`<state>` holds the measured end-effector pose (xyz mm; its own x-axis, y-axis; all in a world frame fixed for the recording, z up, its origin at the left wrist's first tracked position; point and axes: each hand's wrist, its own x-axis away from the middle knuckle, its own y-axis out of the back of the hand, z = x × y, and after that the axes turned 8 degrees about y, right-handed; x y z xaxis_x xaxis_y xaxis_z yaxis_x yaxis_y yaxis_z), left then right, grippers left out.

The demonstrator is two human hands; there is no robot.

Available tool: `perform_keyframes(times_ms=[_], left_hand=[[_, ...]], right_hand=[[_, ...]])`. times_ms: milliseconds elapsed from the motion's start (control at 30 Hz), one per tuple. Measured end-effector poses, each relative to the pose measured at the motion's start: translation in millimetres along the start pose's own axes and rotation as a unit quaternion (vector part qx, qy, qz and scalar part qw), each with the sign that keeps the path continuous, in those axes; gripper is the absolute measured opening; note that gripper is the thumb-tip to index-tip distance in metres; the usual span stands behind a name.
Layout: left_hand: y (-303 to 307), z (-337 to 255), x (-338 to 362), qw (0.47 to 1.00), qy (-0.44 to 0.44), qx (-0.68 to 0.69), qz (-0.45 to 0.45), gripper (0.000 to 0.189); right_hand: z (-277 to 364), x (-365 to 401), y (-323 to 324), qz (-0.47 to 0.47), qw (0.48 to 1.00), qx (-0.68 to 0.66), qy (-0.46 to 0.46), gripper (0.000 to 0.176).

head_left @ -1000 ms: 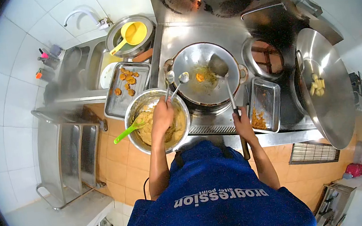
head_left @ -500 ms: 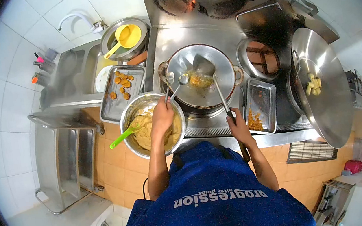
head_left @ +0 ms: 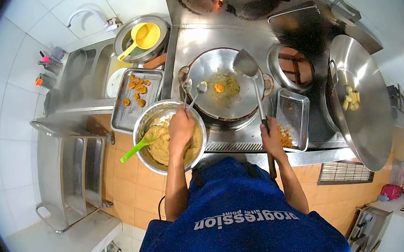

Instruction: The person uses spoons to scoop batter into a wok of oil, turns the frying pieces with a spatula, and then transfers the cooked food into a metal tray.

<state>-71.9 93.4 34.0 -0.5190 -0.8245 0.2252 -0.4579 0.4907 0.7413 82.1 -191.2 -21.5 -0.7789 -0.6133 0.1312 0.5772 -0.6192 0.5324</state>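
Observation:
My left hand (head_left: 180, 123) is closed around the handles of two metal spoons (head_left: 201, 88), above a steel bowl (head_left: 137, 129) of yellowish batter (head_left: 163, 143). A green-handled utensil (head_left: 137, 149) rests in that bowl. My right hand (head_left: 271, 135) grips the dark handle of a metal spatula (head_left: 246, 63), whose blade is raised at the upper right rim of the wok (head_left: 205, 67). In the wok, one orange fried piece (head_left: 219, 87) lies in oil. The spoon heads are over the wok's left side, with some batter in one.
A tray (head_left: 153, 81) of fried pieces stands left of the wok, below a yellow ladle (head_left: 146, 35) on a pot. On the right are a tray (head_left: 301, 109) with orange crumbs, an uncovered burner (head_left: 275, 66) and a large tilted wok (head_left: 370, 120) holding pale pieces.
The spatula has lifted away from the fried piece and moved right and up toward the wok's rim, my right hand shifting right with it. My left hand has barely moved.

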Motion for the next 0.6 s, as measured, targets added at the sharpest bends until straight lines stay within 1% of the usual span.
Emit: perform_keyframes(times_ms=[33, 67, 133, 167, 200, 233, 267, 333, 367, 400, 467, 500, 567, 600], left_hand=[[0.1, -0.7, -1.1, 1.000, 0.000, -0.001, -0.001, 0.029], [0.0, -1.2, -3.1, 1.000, 0.011, -0.025, 0.014, 0.030], [-1.5, -1.9, -6.8, 0.998, 0.019, -0.050, 0.028, 0.032], [-4.2, -2.8, -10.3, 0.997, 0.020, -0.064, 0.032, 0.030], [-6.3, -5.3, -13.1, 0.996, 0.022, -0.077, 0.036, 0.028], [-8.8, -6.7, -14.7, 0.996, 0.021, -0.077, 0.036, 0.028], [-11.7, -7.8, -16.7, 0.995, 0.014, -0.092, 0.027, 0.026], [-21.1, -8.1, -21.7, 0.994, 0.010, -0.111, 0.022, 0.025], [-27.7, -9.2, -26.5, 0.990, 0.003, -0.140, 0.026, 0.024], [-30.7, -14.7, -30.0, 0.985, -0.006, -0.168, 0.028, 0.024], [-35.6, -26.4, -33.4, 0.980, -0.012, -0.195, 0.021, 0.024], [-39.1, -30.5, -36.5, 0.977, -0.001, -0.210, 0.027, 0.026], [-44.7, -35.5, -41.9, 0.974, 0.008, -0.224, 0.034, 0.029], [-48.1, -34.9, -44.8, 0.972, -0.010, -0.233, 0.032, 0.029]], right_hand=[[-13.7, -3.2, -2.4, -0.045, 0.995, 0.059, 0.070, 0.037], [-26.9, -6.5, -4.4, -0.092, 0.979, 0.117, 0.140, 0.038], [-19.2, -0.6, -0.7, -0.073, 0.984, 0.107, 0.124, 0.036], [16.4, 8.5, 10.0, 0.006, 0.999, 0.031, 0.011, 0.036], [37.7, 13.1, 16.6, 0.085, 0.990, -0.045, -0.100, 0.036], [28.2, 13.3, 13.7, 0.080, 0.992, -0.060, -0.082, 0.037], [22.9, 10.8, 11.5, 0.081, 0.991, -0.061, -0.082, 0.037], [10.4, 6.5, 5.2, -0.011, 1.000, -0.005, 0.012, 0.035], [0.8, 3.8, 0.7, -0.057, 0.995, 0.050, 0.057, 0.035], [5.6, 5.8, 2.3, -0.058, 0.996, 0.048, 0.057, 0.035], [16.2, 7.3, 9.6, -0.004, 0.999, 0.041, -0.030, 0.036], [13.0, 11.1, 6.9, 0.004, 0.999, 0.053, -0.001, 0.038], [5.2, 15.9, 4.7, 0.013, 0.999, 0.037, -0.003, 0.038], [8.1, 18.2, 3.3, 0.026, 0.999, 0.020, -0.007, 0.038]])
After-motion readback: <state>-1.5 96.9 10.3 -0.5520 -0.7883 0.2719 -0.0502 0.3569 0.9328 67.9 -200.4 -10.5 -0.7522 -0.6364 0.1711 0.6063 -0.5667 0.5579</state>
